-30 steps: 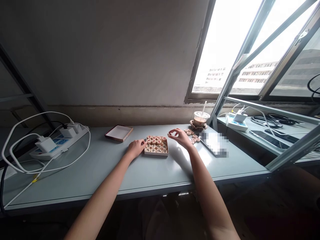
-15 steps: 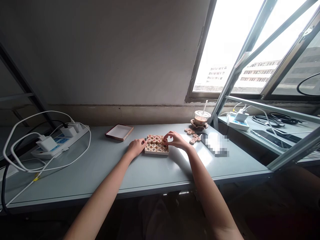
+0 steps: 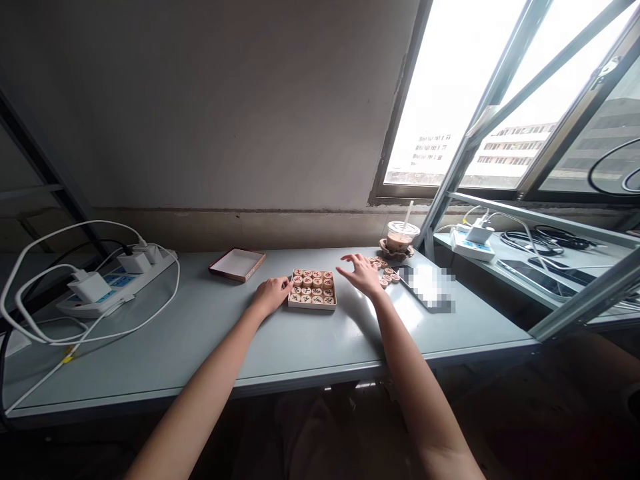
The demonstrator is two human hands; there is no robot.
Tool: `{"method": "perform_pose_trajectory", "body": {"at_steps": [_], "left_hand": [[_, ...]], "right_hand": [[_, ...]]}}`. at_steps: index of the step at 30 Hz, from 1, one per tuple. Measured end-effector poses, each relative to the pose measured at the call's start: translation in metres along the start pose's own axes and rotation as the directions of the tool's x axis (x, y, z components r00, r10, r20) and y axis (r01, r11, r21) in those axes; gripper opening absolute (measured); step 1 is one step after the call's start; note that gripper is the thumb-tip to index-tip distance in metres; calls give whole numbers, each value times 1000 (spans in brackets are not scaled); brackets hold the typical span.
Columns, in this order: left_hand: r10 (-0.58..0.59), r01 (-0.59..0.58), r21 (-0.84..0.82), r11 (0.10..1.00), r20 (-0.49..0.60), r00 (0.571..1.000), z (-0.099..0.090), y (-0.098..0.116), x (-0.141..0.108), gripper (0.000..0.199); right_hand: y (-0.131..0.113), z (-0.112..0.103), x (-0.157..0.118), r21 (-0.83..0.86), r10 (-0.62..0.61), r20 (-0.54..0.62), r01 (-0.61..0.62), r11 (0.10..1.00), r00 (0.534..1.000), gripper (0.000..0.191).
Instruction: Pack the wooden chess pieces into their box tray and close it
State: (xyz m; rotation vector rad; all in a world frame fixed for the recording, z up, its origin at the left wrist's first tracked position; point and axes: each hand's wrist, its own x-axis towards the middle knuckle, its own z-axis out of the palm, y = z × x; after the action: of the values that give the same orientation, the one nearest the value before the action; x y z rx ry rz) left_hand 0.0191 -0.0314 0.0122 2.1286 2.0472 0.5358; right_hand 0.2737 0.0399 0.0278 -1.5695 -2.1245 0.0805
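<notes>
left hand (image 3: 273, 295) half-curled at the open box (image 3: 313, 307) of xiangqi pieces (image 3: 307, 281) just right of it, can't tell if gripping; right hand (image 3: 363, 274) spread, empty, loose xiangqi discs (image 3: 395, 278) just beyond.

A grey desk (image 3: 140, 353) below a dim wall (image 3: 235, 100), daylight at right.
A paler band (image 3: 300, 230) runs along the wall behind the desk. A metal post (image 3: 513, 53) slants before the bright window (image 3: 440, 80), with buildings (image 3: 515, 148) outside. Light gleams on the desk's right half; the floor (image 3: 370, 427), as far as can be seen, is in deep shadow.
</notes>
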Motion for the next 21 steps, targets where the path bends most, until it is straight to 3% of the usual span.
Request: {"method": "perform_pose_trajectory", "body": {"at_steps": [4,8,14,21], "left_hand": [[6,-6,-9,1000,1,1000,0,-1,0,36],[-4,4,-2,1000,8,1000,0,0,-1,35],[7,-7,-19,1000,10,1000,0,0,-1,36],[26,-23,-63,998,44,999,-2,0,-1,41]], "right_hand": [[23,12,5,-283,315,-130,-340,897,940,57],[37,19,8,-348,450,-54,-439,828,891,59],[27,17,3,-351,311,-124,-335,875,942,32],[9,13,2,-289,292,-51,-294,911,955,22]]}}
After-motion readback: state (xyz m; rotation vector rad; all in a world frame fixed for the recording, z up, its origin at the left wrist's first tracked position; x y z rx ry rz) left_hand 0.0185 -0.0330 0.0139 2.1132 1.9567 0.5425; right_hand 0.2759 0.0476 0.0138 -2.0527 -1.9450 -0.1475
